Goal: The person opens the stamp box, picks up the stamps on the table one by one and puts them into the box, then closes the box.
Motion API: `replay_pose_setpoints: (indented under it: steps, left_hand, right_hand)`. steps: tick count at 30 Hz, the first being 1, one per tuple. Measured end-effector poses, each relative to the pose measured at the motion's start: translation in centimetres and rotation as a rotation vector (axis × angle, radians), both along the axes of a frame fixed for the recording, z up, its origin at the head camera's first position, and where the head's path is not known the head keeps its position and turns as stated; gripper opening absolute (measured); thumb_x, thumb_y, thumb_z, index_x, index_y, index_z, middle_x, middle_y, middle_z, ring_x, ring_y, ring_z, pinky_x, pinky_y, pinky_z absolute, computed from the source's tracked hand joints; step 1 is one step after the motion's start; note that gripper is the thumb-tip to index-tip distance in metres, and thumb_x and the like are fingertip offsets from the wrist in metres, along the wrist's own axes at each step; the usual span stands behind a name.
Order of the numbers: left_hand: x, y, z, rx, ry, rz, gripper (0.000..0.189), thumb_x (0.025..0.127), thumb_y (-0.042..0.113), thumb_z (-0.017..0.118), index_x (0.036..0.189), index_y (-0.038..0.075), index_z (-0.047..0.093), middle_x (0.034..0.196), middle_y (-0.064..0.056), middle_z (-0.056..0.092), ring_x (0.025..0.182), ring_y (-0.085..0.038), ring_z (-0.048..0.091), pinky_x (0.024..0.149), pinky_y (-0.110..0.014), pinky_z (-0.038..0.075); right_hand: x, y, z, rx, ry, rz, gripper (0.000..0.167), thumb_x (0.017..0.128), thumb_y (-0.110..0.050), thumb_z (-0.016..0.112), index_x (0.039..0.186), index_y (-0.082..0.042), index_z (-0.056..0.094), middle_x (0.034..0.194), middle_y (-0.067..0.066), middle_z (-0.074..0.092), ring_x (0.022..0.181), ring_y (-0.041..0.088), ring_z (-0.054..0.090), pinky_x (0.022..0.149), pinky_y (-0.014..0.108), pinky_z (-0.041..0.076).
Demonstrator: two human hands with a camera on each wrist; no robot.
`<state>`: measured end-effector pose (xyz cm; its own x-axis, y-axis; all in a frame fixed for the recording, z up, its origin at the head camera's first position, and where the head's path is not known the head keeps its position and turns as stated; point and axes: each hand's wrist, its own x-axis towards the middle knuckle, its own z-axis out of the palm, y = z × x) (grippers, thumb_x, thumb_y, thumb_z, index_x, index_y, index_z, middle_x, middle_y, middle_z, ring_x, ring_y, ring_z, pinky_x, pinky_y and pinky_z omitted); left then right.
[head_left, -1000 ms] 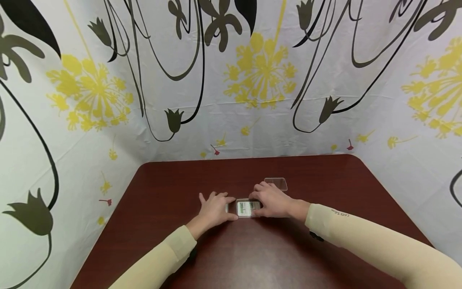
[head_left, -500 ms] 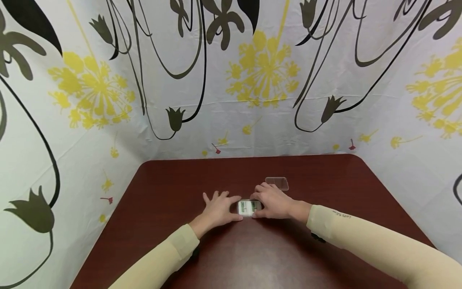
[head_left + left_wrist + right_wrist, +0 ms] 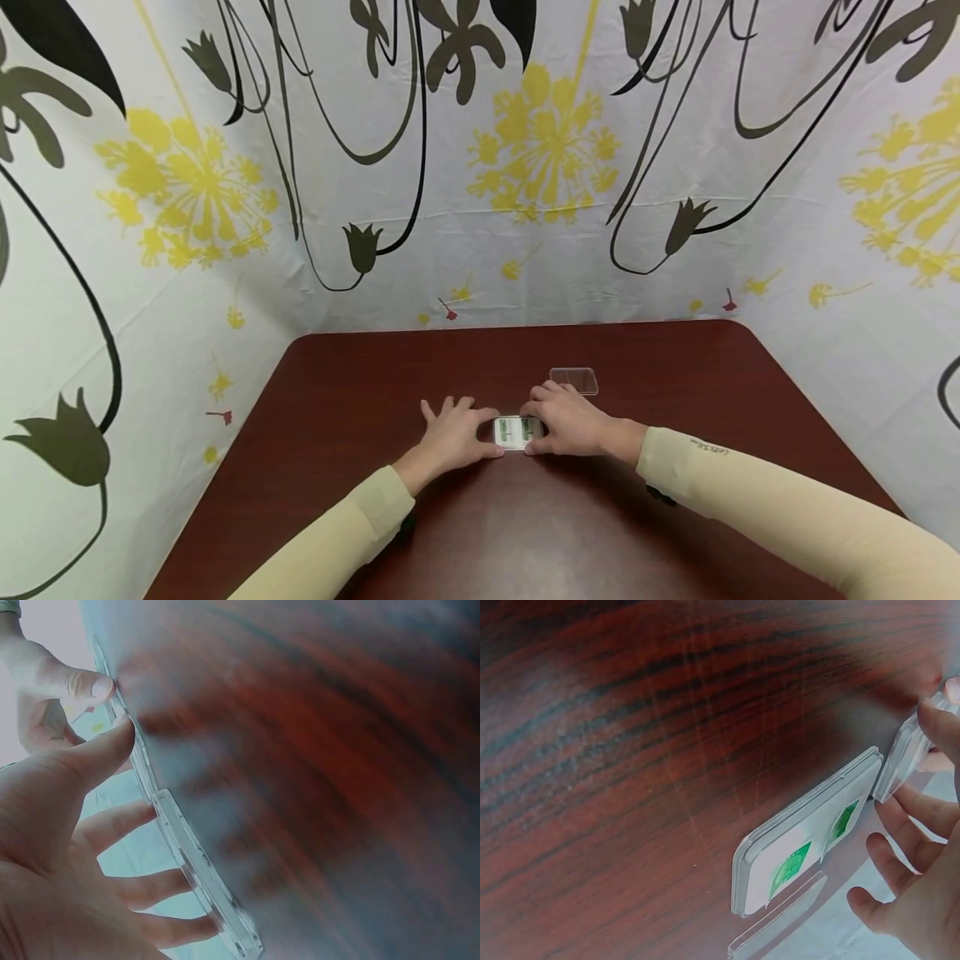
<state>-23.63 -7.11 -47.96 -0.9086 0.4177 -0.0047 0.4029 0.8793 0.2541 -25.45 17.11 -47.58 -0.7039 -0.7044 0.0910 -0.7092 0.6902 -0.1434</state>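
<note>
A flat clear plastic case with white and green printing (image 3: 516, 432) lies between my hands on the table. My left hand (image 3: 452, 435) pinches its left corners with thumb and index finger, the other fingers spread. My right hand (image 3: 568, 419) grips the right end from the far and near edges. In the left wrist view, the left fingertips overlap a second clear case (image 3: 206, 881). The right wrist view shows another clear case, with green labels (image 3: 810, 832), beside the right hand's spread fingers. My hands largely hide these two cases in the head view.
A clear, flat plastic lid (image 3: 574, 381) lies just beyond the right hand. The dark reddish wooden table (image 3: 420, 358) has rounded back corners. White cloth with flower print (image 3: 450, 192) hangs behind it and along both sides.
My left hand has moved slightly right and its thumb and index finger have come to the middle case's left corners. The right hand keeps its place; little differs over the last half second.
</note>
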Motion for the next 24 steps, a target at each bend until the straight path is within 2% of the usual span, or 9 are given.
replay_pose_setpoints:
  steps: [12,24]
  left_hand:
    - [0.0,0.3,-0.1,-0.007,0.009,0.015,0.058,0.079,0.057,0.08,0.131,0.033,0.069,0.125,-0.008,0.06,0.124,-0.043,0.048,0.098,-0.084,0.013]
    - [-0.2,0.7,0.6,-0.045,0.008,0.029,0.058,0.077,0.056,0.083,0.128,0.032,0.071,0.12,-0.006,0.063,0.121,-0.041,0.05,0.1,-0.082,0.014]
  right_hand:
    - [0.2,-0.5,-0.2,-0.046,-0.039,-0.043,0.054,0.076,-0.047,0.086,0.114,-0.011,0.073,0.097,-0.001,0.059,0.088,0.017,0.049,0.076,0.041,0.042]
    - [0.5,-1.1,0.3,-0.028,0.025,-0.026,0.05,0.074,-0.042,0.089,0.107,-0.008,0.076,0.087,0.001,0.059,0.081,0.018,0.05,0.072,0.042,0.042]
